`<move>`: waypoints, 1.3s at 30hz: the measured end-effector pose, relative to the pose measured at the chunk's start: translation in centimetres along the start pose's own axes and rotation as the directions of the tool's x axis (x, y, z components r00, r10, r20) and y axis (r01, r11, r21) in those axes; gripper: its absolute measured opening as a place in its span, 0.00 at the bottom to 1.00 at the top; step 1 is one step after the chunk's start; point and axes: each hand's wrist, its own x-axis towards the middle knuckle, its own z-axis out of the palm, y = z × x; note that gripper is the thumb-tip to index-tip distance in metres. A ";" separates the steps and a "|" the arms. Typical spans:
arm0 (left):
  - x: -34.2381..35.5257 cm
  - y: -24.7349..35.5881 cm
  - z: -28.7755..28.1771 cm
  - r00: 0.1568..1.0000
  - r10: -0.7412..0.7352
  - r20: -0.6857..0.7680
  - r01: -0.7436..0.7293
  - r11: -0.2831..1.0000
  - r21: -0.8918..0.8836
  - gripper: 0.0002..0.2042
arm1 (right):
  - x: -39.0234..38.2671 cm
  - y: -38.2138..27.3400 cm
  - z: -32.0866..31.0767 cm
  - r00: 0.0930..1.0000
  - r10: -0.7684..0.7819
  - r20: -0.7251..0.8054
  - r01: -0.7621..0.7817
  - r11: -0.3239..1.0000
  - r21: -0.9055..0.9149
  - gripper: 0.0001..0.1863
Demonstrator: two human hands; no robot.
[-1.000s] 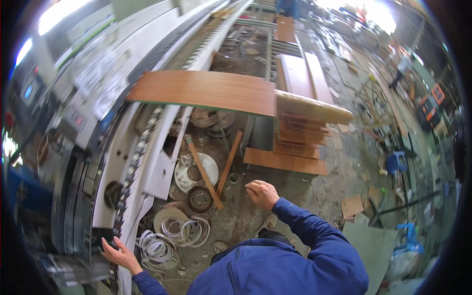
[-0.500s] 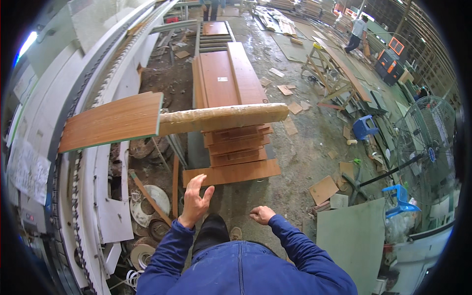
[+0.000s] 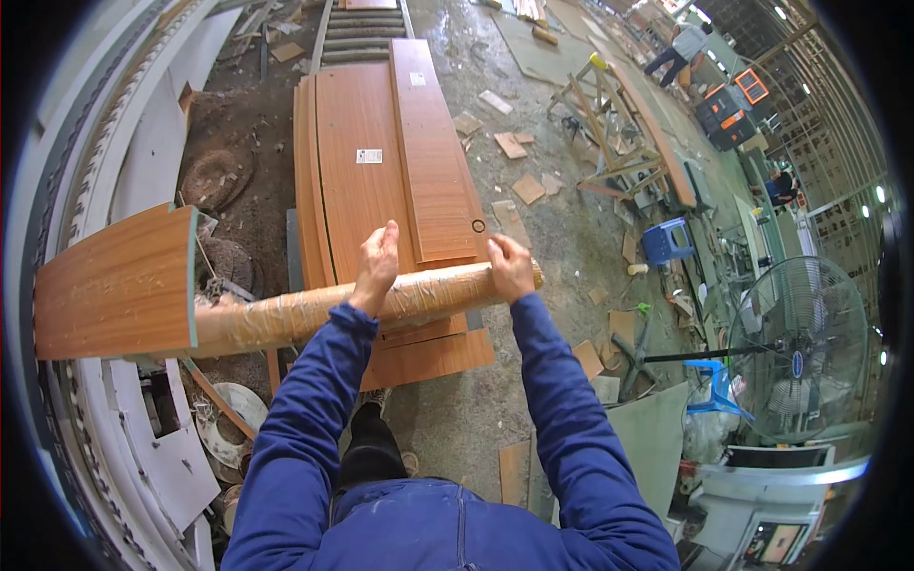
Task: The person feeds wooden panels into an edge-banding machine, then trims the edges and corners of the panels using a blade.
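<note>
My right hand (image 3: 510, 265) is closed on the far end of a long, tape-wrapped brown roll (image 3: 438, 293), whose left end meets a wood-grain board (image 3: 109, 285) lying across the white machine rail at left. My left hand (image 3: 379, 262) is raised at the roll's middle with fingers stretched upward; whether its palm touches the roll is unclear. Just beyond lies a stack of wood-grain panels (image 3: 352, 200) with a narrower board (image 3: 428, 162) on top.
Roller rack (image 3: 357, 33) behind the stack; chained machine rail (image 3: 81, 152) at left. At right: trestle (image 3: 600, 133), blue stool (image 3: 666, 243), standing fan (image 3: 795, 352), scattered offcuts (image 3: 528, 188). Two other people (image 3: 678, 52) are in the right background.
The view has moved forward and tilted down toward the panels. Both hands have moved up to the roll, and my right hand has taken hold of it.
</note>
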 end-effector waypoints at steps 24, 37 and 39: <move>9.5 -7.1 2.7 0.789 -0.595 0.154 0.606 0.795 -0.031 0.20 | 7.7 6.4 6.0 0.676 0.597 0.431 -0.726 0.638 0.256 0.21; -5.0 -0.4 -0.7 0.985 -0.133 0.113 0.112 0.979 0.172 0.22 | -2.4 -4.2 -0.5 0.737 0.240 0.632 -0.511 0.810 0.288 0.21; -11.6 1.6 0.1 0.965 -0.203 0.167 0.196 0.979 0.059 0.19 | -7.3 -4.5 -3.6 0.762 0.235 0.604 -0.449 0.864 0.230 0.20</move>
